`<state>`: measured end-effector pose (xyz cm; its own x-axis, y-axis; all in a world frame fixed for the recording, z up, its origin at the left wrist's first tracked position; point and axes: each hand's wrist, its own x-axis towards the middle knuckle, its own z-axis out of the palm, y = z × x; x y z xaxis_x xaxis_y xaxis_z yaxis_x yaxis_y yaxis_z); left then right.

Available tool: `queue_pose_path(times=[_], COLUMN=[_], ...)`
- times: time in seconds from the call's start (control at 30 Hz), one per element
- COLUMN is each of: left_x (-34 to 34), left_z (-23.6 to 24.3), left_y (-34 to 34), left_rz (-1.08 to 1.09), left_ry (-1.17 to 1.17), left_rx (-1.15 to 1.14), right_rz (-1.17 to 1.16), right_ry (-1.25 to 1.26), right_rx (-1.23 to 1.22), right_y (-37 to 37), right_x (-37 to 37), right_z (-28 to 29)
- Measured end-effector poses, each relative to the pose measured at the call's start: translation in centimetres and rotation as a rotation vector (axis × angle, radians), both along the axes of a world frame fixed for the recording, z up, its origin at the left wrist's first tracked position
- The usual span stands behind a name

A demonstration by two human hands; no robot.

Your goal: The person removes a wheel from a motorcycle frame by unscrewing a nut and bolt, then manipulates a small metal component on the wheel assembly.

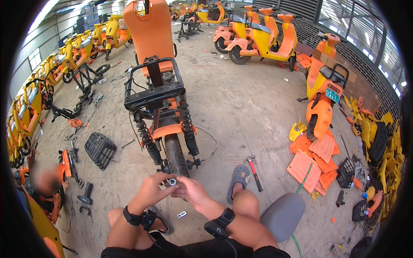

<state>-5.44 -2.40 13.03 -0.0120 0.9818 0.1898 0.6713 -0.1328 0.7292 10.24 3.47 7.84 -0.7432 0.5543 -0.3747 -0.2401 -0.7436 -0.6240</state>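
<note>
My left hand (151,190) and my right hand (192,191) meet in front of me, just short of the rear tyre (174,155) of a partly stripped scooter. Between the fingertips of both is a small silver metal piece with a round hole (172,182), its open end facing up; it looks like a socket or a large nut. The fingers of both hands are closed about it. Beyond my hands rise the scooter's black rear rack (155,96), two shock absorbers (188,129) and orange fender (167,130). Another small silver piece (182,214) lies on the floor below my hands.
A hammer (254,173) lies right of my shoe; a grey scooter seat (284,217) is near my right knee. Left are a black basket (100,150) and a power tool (86,194). Orange panels (304,167) lie right. Another person (46,182) is at far left.
</note>
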Motion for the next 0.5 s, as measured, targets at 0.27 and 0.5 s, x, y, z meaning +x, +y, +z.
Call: queue_pose_path(times=[0.27,0.5], left_x=[-0.3,-0.3], left_z=[0.3,0.1], left_y=[0.0,-0.1], left_rz=[0.007,-0.001], left_ry=[0.009,0.011], left_rx=[-0.001,0.050], right_rz=[-0.026,-0.038], right_ry=[-0.025,-0.002], right_rx=[0.018,-0.079], right_y=[-0.3,-0.4], right_x=[-0.1,0.1], right_z=[0.0,1.0])
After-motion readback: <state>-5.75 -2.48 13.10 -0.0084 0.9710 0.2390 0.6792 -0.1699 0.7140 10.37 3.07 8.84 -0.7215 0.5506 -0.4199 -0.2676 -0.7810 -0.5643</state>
